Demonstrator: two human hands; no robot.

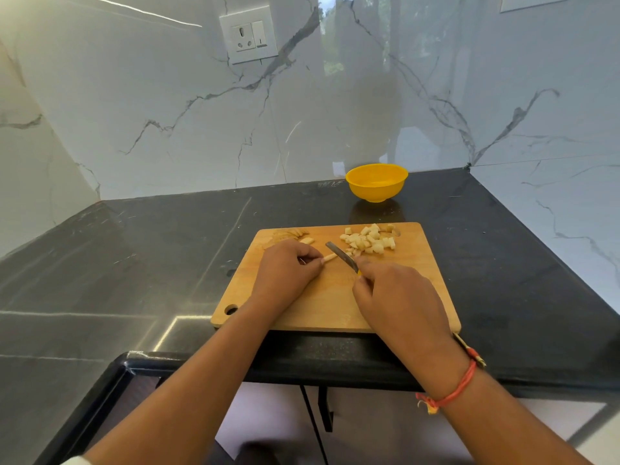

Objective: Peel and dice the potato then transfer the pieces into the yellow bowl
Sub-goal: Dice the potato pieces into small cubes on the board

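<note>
A wooden cutting board (pixel 412 290) lies on the black counter. My left hand (pixel 285 273) pins a pale potato strip (pixel 329 257) to the board by its left end. My right hand (pixel 399 297) grips a small knife (pixel 340 256), whose blade slants across the strip's right end. A heap of diced potato pieces (pixel 369 241) sits at the board's far right. A few more strips and peel bits (pixel 295 235) lie at the far left of the board. The yellow bowl (pixel 376 182) stands behind the board by the wall, with nothing visible inside it.
The black stone counter (pixel 151 263) runs left and right, with marble walls behind and on both sides. A wall socket (pixel 249 34) is high on the back wall. The counter's front edge (pixel 302 367) runs just below the board.
</note>
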